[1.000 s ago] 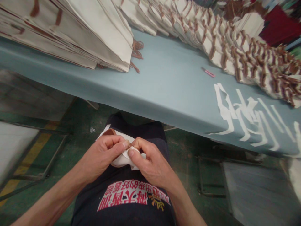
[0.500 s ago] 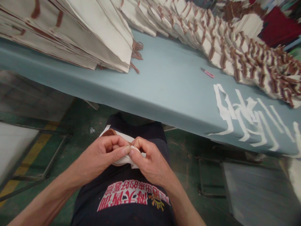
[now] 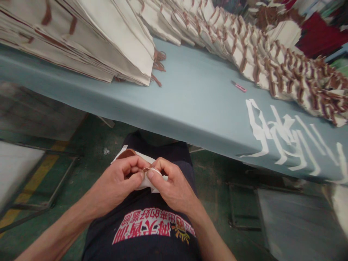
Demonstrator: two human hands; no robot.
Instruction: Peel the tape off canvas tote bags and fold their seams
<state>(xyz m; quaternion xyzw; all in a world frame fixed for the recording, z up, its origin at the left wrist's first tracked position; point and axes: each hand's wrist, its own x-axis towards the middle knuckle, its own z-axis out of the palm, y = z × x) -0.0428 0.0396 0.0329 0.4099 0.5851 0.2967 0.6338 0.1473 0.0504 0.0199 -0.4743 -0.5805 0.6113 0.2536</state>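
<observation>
A small white cloth piece with a brown strip along its upper left lies over my lap. My left hand is closed in a pinch on the cloth, thumb and forefinger by a small brownish loop. Opposite it, my right hand pinches the cloth's folded edge, its thumb pressed on top. The fingertips of both hands nearly meet. Much of the cloth is hidden under my fingers. Beneath it is a dark apron with red and white printing.
A blue-covered table stands in front. Stacked cream cloth bags with brown handles lie on its left, and a long row of brown-strapped cloth pieces along the back. Thread snips and white strips lie at right.
My left fingertips have moved slightly left, away from the right thumb, and the small brownish loop shows more between them. Both hands keep their pinch on the cloth.
</observation>
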